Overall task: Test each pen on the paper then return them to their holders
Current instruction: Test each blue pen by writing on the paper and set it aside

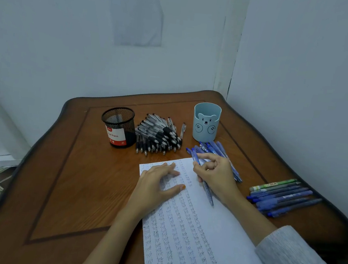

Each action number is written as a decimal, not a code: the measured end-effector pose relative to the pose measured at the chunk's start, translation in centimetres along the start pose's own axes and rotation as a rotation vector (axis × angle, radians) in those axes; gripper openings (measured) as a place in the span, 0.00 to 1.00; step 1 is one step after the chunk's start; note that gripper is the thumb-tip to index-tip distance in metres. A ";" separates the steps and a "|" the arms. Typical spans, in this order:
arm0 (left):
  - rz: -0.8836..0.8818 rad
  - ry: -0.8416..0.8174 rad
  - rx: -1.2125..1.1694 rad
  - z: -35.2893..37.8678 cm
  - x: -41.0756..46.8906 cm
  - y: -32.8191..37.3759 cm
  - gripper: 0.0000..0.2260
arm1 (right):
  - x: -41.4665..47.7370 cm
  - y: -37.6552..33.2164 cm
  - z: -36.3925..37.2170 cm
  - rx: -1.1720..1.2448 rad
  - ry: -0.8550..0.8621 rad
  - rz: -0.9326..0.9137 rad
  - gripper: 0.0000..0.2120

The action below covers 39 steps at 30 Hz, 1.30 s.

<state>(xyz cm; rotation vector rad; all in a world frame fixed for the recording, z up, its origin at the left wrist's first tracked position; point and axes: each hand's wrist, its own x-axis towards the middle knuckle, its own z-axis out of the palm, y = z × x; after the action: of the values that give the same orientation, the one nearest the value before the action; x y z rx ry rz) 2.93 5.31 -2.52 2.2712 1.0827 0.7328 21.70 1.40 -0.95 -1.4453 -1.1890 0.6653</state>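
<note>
Left hand [159, 183] lies flat, fingers spread, steadying the paper [201, 241] near the tabletop's front edge. Right hand [215, 176] pinches a blue pen [209, 196] at the paper's far right corner, seemingly to test it.

Both hands reach forward, one flat and one gripping.
The left hand [159, 185] lies palm down with its fingers straight and slightly spread, the forearm bare. The right hand [214, 176] curls its fingers round a blue pen [209, 193]; a grey sleeve [294, 260] covers that arm's elbow.

Glossy wood table [61, 185], black mesh holder [119, 118]
</note>
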 end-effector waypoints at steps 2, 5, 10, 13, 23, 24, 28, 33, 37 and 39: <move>-0.003 -0.002 0.001 0.0 0.0 0.1 0.17 | 0.1 -0.2 -0.5 -0.016 0.021 -0.023 0.12; -0.013 -0.002 -0.008 0.0 0.0 0.0 0.17 | 0.8 -0.6 -1.8 -0.035 0.115 -0.056 0.14; -0.027 -0.005 -0.011 -0.1 0.0 0.1 0.14 | 2.9 -0.9 -4.2 -0.400 0.174 -0.173 0.16; -0.042 -0.004 -0.043 -0.2 -0.1 0.3 0.11 | 4.2 -0.3 -5.0 -0.547 0.145 -0.124 0.18; -0.052 -0.021 -0.048 -0.4 -0.2 0.6 0.10 | 3.6 0.4 -6.5 -0.556 0.018 -0.049 0.17; -0.047 -0.024 -0.047 -0.4 -0.2 0.6 0.10 | 3.3 0.1 -6.9 -0.548 0.033 -0.060 0.15; -0.035 -0.038 -0.025 -0.3 -0.1 0.4 0.11 | 2.4 -1.1 -8.7 -0.512 -0.035 -0.026 0.10; -0.026 -0.049 -0.006 -0.3 -0.2 0.5 0.14 | 1.1 -2.1 -10.9 -0.582 -0.112 0.002 0.06; -0.001 -0.045 -0.002 -0.3 -0.4 0.5 0.12 | -0.5 -2.5 -12.3 -0.620 -0.179 0.002 0.05; 0.008 -0.040 0.007 -0.2 -0.5 0.6 0.12 | -1.3 -2.4 -13.0 -0.625 -0.215 0.015 0.05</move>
<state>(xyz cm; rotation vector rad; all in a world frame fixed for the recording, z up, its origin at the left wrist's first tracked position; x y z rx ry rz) 2.83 4.63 -2.12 2.2877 1.0599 0.6846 32.07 -4.99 4.27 -1.9314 -1.6497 0.4844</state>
